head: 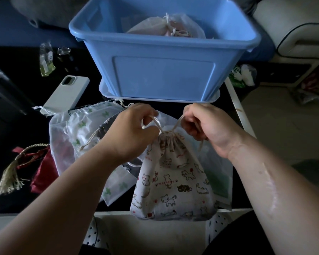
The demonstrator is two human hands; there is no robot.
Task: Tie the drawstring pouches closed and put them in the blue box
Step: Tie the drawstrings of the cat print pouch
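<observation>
Two bare hands work on one pouch. The cat-print pouch (173,186) lies at the near edge of the black tabletop (26,199). Its neck points toward the blue box (164,76) and its bottom reaches the tabletop's near edge. The neck is gathered tight. The drawstring (157,124) leaves the neck in two strands that spread into a V.

Left hand (134,131): grip clamped on the left strand, fingers curled round a loop of cord, just left of the neck.
Right hand (206,129): grip clamped on the right strand, fingers curled. A loose cord end hangs below the palm.
Cannot tell whether a knot sits at the neck.

The blue box stands just beyond the hands on a pale blue lid (107,92). Inside it lies a sheer white pouch (155,26) with its cords bunched at the top.

Left of the worked pouch is a pile of pouches, and a sheer cactus-print pouch (81,124) is uppermost. Farther left lies a red pouch (42,172) with a gold tassel (9,179). A white phone (66,94) lies face down near the box's left corner. A small clear packet (46,61) lies beyond the phone.
</observation>
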